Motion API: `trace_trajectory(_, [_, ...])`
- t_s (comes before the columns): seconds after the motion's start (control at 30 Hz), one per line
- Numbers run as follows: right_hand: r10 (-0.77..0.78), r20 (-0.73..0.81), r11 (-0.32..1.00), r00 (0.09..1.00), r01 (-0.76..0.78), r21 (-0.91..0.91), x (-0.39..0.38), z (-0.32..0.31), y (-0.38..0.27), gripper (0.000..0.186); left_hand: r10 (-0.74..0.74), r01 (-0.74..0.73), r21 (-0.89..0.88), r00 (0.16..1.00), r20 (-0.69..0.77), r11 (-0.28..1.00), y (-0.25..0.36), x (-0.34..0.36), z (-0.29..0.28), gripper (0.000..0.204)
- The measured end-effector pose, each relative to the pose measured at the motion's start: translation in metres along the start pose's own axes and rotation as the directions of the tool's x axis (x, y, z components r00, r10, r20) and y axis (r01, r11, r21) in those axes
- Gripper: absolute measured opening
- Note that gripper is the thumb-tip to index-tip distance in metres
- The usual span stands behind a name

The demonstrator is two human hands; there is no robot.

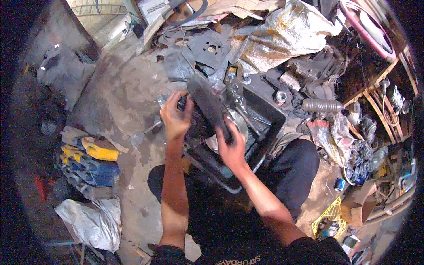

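Observation:
A long, dark, slightly blurred part is held at a slant over a black tub. My right hand is closed round its lower end. Beside its upper left edge is my left hand, with thumb and fingers curled round something dark that I cannot make out. Beneath the hands, a round silver metal part lies in the tub, partly hidden by the long part and my right hand. A bar-shaped tool rests in the tub to the right.
Yellow and blue bottles stand on the floor at left, above a white sack. A silvery sack lies beyond the tub. To the right are a plastic bottle, a yellow crate and a cardboard box.

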State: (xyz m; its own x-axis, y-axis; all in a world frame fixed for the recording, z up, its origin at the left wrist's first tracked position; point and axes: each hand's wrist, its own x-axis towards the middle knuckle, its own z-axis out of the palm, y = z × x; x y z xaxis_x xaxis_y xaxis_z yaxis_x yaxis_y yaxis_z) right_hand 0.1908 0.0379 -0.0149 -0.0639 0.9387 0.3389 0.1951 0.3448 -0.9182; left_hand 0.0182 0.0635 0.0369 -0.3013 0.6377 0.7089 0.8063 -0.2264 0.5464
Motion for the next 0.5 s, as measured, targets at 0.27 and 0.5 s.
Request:
trace_trajectory(0.27, [-0.064,-0.026,0.994,0.998,0.061,-0.091,0.013,-0.003,0.001,0.036,-0.052,0.052,0.043,0.999,-0.003,0.998,0.015,0.004,0.001,0.007])
trace_trajectory(0.5, [-0.009,0.012,1.0,1.0,0.009,0.019,-0.051,-0.018,0.042,0.034,0.028,-0.027,-0.115,1.0,0.008,0.993,-0.003,0.005,0.002,0.006])
